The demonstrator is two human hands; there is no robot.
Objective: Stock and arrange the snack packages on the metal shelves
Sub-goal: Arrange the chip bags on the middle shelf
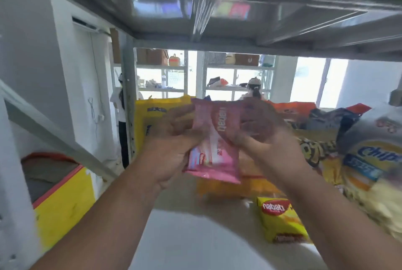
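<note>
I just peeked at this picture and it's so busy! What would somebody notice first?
First, the pink snack packet right in the middle, held up over the shelf by both hands, the left hand and right hand gripping its sides. Next, the yellow Nabati box lying on the metal shelf lower right, and the big Chips bag at the far right edge.

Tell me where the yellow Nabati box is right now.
The yellow Nabati box lies on the metal shelf, low and right of centre in the head view, below the right hand and left of the Chips bag.
</note>
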